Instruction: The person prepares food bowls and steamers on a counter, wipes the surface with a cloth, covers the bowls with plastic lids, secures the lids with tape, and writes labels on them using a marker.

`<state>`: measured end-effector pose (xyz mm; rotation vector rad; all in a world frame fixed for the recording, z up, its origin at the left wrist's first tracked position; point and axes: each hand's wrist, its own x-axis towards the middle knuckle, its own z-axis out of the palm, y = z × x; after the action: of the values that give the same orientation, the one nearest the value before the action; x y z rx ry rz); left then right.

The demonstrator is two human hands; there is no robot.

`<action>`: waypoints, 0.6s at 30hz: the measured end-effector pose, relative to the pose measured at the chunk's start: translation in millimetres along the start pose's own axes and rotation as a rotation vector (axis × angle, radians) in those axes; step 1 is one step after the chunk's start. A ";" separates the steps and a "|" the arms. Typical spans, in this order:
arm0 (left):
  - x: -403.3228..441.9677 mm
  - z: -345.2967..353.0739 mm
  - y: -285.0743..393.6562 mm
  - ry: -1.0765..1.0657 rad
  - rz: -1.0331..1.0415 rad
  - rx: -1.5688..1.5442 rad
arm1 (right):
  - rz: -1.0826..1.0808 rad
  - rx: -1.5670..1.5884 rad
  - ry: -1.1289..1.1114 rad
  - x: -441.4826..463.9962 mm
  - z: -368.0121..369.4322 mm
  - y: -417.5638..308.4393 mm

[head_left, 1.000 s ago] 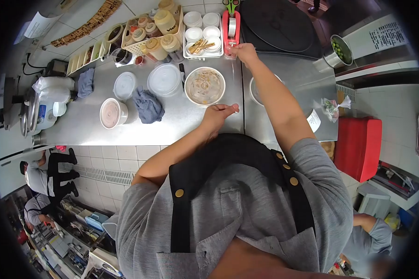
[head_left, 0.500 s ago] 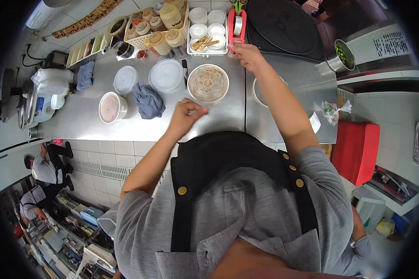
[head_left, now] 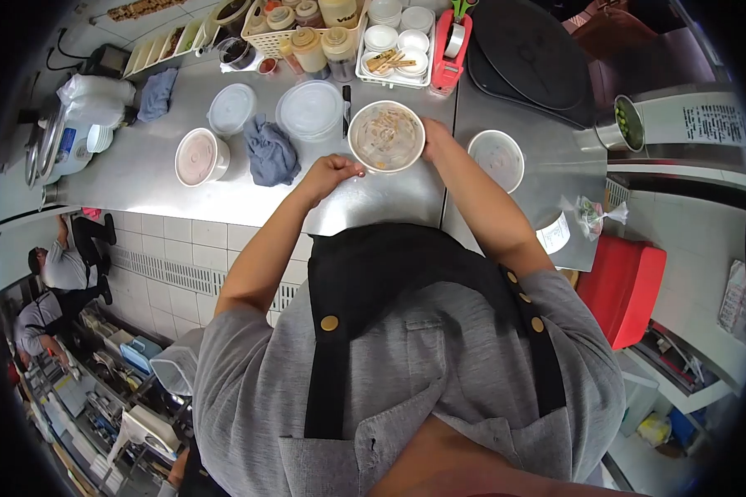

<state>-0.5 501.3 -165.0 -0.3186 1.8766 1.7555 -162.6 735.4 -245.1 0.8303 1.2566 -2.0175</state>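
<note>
A round white bowl (head_left: 387,137) with what looks like a clear lid shows brownish bits of food; it stands on the steel counter in front of me. My right hand (head_left: 436,139) is around the bowl's right side, its fingertips hidden behind the wall. At the lower left of the rim, my left hand (head_left: 331,176) has thumb and forefinger pinched together; what is between them, if anything, is too small to make out. A black marker (head_left: 346,112) lies just left of the bowl. The red tape dispenser (head_left: 451,51) stands behind, beyond my right hand.
Left on the steel counter (head_left: 323,207) are a lidded tub (head_left: 201,157), a blue-grey cloth (head_left: 272,151) and two round lids (head_left: 309,109). Another covered bowl (head_left: 496,160) is to the right. Sauce bottles, a basket of small dishes (head_left: 395,80) and black trays (head_left: 526,54) line the back.
My right hand has left the tape dispenser and come down to the bowl's right side. My left hand has moved up to the bowl's lower-left rim. The view has shifted slightly.
</note>
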 end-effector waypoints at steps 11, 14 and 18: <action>27.3 1.4 -3.2 0.367 0.365 0.812 | -0.123 0.058 0.073 -17.5 -0.8 6.3; 27.1 3.2 -14.3 0.456 0.462 0.899 | -0.170 -0.104 0.114 -43.6 7.6 -0.7; 3.1 31.4 -28.0 0.502 0.432 0.503 | -0.521 -0.297 -0.047 -53.0 -5.4 4.9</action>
<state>18.6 529.1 -190.3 -0.1742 2.8436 1.4551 -125.3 747.6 -208.7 0.3306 1.8306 -2.1343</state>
